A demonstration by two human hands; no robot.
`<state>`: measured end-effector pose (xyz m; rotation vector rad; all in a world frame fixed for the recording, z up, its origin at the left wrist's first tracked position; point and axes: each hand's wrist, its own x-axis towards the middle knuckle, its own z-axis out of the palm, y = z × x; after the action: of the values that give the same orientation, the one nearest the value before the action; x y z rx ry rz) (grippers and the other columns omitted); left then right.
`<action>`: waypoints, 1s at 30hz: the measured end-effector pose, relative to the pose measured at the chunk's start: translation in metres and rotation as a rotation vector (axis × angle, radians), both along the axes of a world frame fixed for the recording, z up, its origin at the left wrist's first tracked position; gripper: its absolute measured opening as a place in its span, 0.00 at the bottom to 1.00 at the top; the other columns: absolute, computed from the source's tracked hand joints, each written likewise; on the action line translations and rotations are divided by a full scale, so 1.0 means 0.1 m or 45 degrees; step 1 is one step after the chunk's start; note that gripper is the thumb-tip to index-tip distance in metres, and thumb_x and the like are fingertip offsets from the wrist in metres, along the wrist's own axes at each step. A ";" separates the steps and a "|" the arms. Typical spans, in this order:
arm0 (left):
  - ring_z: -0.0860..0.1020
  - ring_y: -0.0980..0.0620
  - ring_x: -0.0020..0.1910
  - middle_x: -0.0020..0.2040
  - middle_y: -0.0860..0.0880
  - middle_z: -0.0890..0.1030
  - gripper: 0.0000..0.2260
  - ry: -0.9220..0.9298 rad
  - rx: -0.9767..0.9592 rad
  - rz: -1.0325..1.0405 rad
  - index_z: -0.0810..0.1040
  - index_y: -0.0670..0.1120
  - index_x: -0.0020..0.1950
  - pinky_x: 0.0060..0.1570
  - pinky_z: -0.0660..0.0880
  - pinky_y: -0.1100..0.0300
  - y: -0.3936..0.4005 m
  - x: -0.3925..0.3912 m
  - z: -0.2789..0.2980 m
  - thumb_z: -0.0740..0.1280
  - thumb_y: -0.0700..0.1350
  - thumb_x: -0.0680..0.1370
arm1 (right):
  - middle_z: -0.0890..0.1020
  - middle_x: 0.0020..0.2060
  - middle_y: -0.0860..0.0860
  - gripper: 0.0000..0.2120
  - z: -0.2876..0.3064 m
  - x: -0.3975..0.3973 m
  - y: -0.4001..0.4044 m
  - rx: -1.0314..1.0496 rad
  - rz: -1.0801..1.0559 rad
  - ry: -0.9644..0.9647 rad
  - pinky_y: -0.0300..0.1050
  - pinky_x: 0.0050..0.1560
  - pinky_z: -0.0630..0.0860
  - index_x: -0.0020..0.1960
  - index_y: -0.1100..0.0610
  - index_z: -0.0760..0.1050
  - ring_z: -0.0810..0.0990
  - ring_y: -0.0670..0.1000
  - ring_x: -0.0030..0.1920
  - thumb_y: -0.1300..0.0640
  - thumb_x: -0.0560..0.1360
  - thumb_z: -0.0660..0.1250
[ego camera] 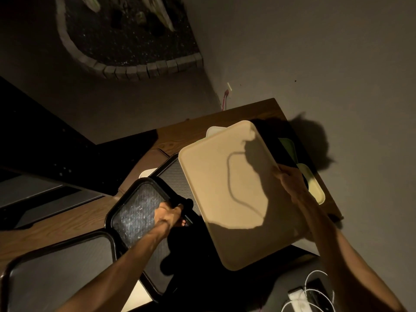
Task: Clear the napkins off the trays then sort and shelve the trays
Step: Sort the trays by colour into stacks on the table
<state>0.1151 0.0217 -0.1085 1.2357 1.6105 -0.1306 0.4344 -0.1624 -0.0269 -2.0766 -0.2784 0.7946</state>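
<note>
My right hand (289, 180) grips the right edge of a large beige tray (222, 176) and holds it tilted above the wooden table (193, 131). My left hand (168, 216) is closed on the rim of a black textured tray (137, 210), which is lifted at an angle. Under it lies another black tray (175, 174). A third black tray (60, 271) sits at the near left. A pale tray (213, 130) peeks out behind the beige one. Two light green trays (313, 185) lie at the table's right edge. No napkin is visible.
A white charger and cables (301, 296) with a dark phone lie at the bottom right. A grey wall (337, 52) rises behind the table, a red cord hanging in its corner. To the left runs a dark counter (45, 136). A brick-edged planter (126, 41) is beyond.
</note>
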 end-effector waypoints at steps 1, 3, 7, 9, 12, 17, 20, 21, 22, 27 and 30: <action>0.85 0.43 0.40 0.43 0.40 0.85 0.16 -0.019 -0.036 0.005 0.82 0.42 0.48 0.44 0.83 0.48 0.02 0.00 -0.10 0.73 0.51 0.66 | 0.81 0.39 0.66 0.09 0.01 -0.01 0.02 0.011 0.005 0.021 0.47 0.44 0.71 0.41 0.55 0.83 0.77 0.55 0.40 0.59 0.78 0.67; 0.85 0.41 0.37 0.43 0.38 0.85 0.14 -0.054 -0.093 0.000 0.82 0.42 0.48 0.42 0.82 0.42 0.02 0.06 -0.02 0.72 0.50 0.70 | 0.79 0.36 0.59 0.11 0.02 -0.05 0.06 0.021 0.011 0.056 0.48 0.43 0.70 0.38 0.56 0.83 0.75 0.54 0.40 0.59 0.78 0.67; 0.83 0.46 0.31 0.35 0.43 0.84 0.26 -0.328 -0.226 0.177 0.80 0.41 0.44 0.33 0.81 0.53 -0.04 0.21 0.60 0.59 0.64 0.78 | 0.75 0.40 0.72 0.13 -0.03 -0.16 0.17 0.040 -0.003 0.084 0.46 0.43 0.67 0.47 0.71 0.76 0.72 0.51 0.42 0.59 0.77 0.67; 0.84 0.46 0.41 0.47 0.45 0.85 0.31 -0.733 -0.576 0.281 0.82 0.47 0.55 0.39 0.80 0.53 -0.03 0.23 0.76 0.54 0.71 0.76 | 0.75 0.36 0.67 0.14 -0.05 -0.24 0.27 0.064 -0.011 0.093 0.44 0.43 0.66 0.48 0.75 0.74 0.71 0.51 0.41 0.61 0.77 0.67; 0.83 0.45 0.53 0.59 0.44 0.83 0.18 -0.929 -0.648 0.306 0.78 0.47 0.64 0.51 0.80 0.49 -0.02 0.22 0.82 0.66 0.55 0.79 | 0.77 0.33 0.60 0.09 -0.11 -0.39 0.43 0.061 -0.066 0.125 0.43 0.41 0.66 0.43 0.68 0.79 0.73 0.44 0.34 0.62 0.78 0.67; 0.84 0.52 0.53 0.55 0.46 0.85 0.13 -0.928 -0.419 0.452 0.79 0.42 0.60 0.46 0.80 0.61 0.02 0.18 0.78 0.70 0.36 0.76 | 0.78 0.40 0.48 0.07 -0.12 -0.50 0.47 0.088 0.016 0.215 0.34 0.43 0.71 0.47 0.58 0.77 0.76 0.42 0.42 0.55 0.80 0.65; 0.82 0.58 0.51 0.53 0.51 0.85 0.12 -0.869 -0.356 0.472 0.79 0.43 0.56 0.57 0.75 0.63 0.11 0.10 0.74 0.71 0.35 0.74 | 0.80 0.38 0.50 0.15 -0.20 -0.37 0.39 -0.058 -0.049 0.077 0.41 0.39 0.73 0.45 0.57 0.78 0.78 0.47 0.39 0.45 0.79 0.64; 0.81 0.59 0.51 0.52 0.52 0.85 0.11 -0.866 -0.354 0.466 0.79 0.43 0.56 0.62 0.70 0.60 0.12 0.07 0.71 0.71 0.35 0.74 | 0.82 0.41 0.54 0.20 -0.23 -0.32 0.33 -0.200 -0.134 -0.058 0.46 0.41 0.76 0.49 0.58 0.79 0.79 0.52 0.43 0.41 0.77 0.63; 0.80 0.61 0.51 0.50 0.55 0.85 0.11 -0.844 -0.342 0.452 0.78 0.43 0.56 0.64 0.67 0.60 0.13 0.05 0.69 0.71 0.35 0.75 | 0.82 0.49 0.58 0.25 -0.32 -0.25 0.25 -0.353 -0.247 -0.196 0.52 0.48 0.79 0.56 0.58 0.78 0.80 0.57 0.50 0.38 0.74 0.63; 0.79 0.65 0.49 0.52 0.56 0.84 0.13 -0.828 -0.378 0.411 0.76 0.39 0.61 0.51 0.70 0.64 0.10 -0.01 0.70 0.68 0.36 0.77 | 0.64 0.72 0.67 0.42 -0.37 -0.19 -0.11 -0.511 -0.875 0.169 0.60 0.70 0.67 0.76 0.66 0.55 0.65 0.67 0.71 0.44 0.74 0.70; 0.80 0.57 0.55 0.54 0.54 0.84 0.17 -0.854 -0.422 0.371 0.75 0.41 0.65 0.61 0.70 0.56 0.13 0.02 0.73 0.69 0.37 0.76 | 0.70 0.69 0.64 0.36 -0.41 -0.14 -0.20 -0.387 -0.883 0.265 0.58 0.65 0.71 0.73 0.66 0.61 0.71 0.66 0.68 0.46 0.75 0.69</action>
<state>0.1174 0.0342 -0.0359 0.6731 1.1021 0.1815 0.4200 -0.1825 -0.0679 -2.1293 0.6841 0.6302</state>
